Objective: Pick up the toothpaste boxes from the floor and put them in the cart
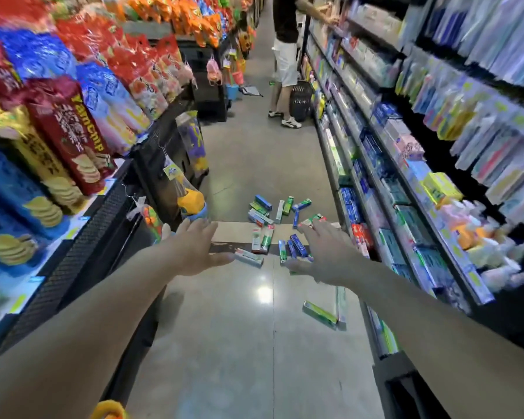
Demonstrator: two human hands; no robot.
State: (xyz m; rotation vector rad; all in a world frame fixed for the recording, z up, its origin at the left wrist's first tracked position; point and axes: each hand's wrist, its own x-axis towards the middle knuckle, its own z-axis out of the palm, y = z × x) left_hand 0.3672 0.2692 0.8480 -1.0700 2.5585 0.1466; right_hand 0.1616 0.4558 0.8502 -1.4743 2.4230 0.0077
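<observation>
Several toothpaste boxes (270,222) in blue, green and white lie scattered on the aisle floor ahead. Two more boxes (325,311) lie closer, near the right shelf. My left hand (194,249) is stretched forward above the floor with fingers spread and holds nothing. My right hand (324,252) reaches forward the same way, fingers spread, over the near edge of the pile. A white box (248,257) lies between the two hands. No cart shows in this view, except a yellow object (109,409) at the bottom edge that I cannot identify.
Snack shelves (73,131) line the left, with hanging toys (191,204) at the shelf end. Toothpaste and toothbrush shelves (406,176) line the right. A person (285,62) stands farther down the aisle beside a black basket (300,101). A brown floor strip (233,232) crosses under the pile.
</observation>
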